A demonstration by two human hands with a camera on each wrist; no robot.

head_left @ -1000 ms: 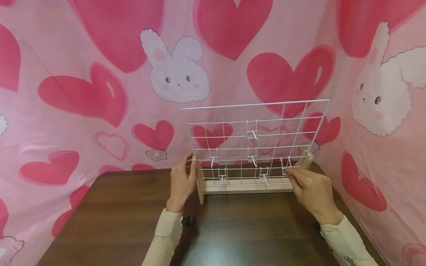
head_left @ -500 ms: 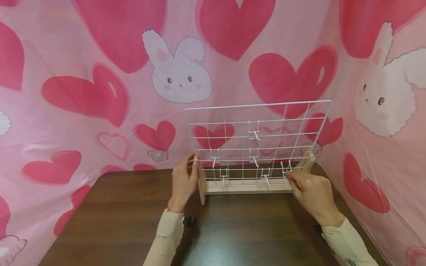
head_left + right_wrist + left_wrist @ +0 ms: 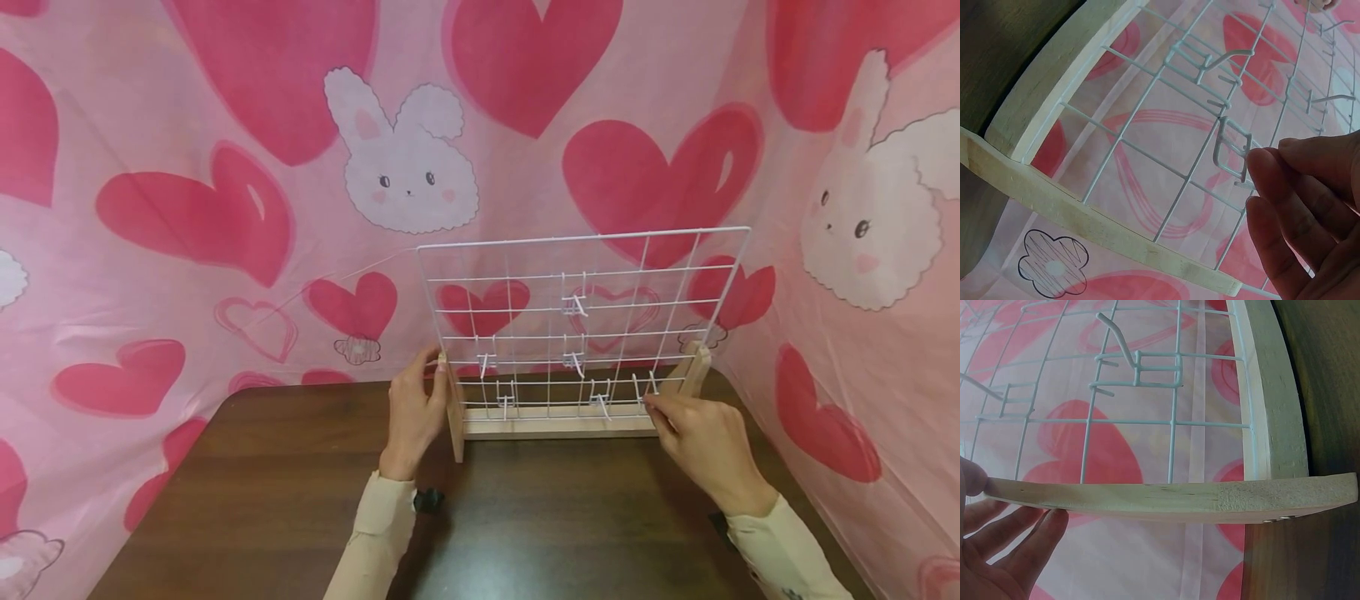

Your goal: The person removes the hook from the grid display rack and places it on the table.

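- Desk (image 3: 262,475): dark wood-grain; carries the wooden stand; pink heart-and-rabbit cloth (image 3: 517,183) behind.
- Left hand (image 3: 414,408): well apart from the right; grips the stand's left upright (image 3: 454,421), thumb one side, fingers other.
- White wire grid (image 3: 585,238): spans between uprights, top edge leaning back, above pale base bar (image 3: 558,427).
- Five white hooks on grid: one high (image 3: 574,306), two mid-level, two low.
- Sixth hook (image 3: 1232,147): against grid, lower right; whether fully seated, cannot tell.
- Right hand (image 3: 708,446): thumb and forefinger pinch sixth hook.
- Right upright (image 3: 699,371): just beyond.
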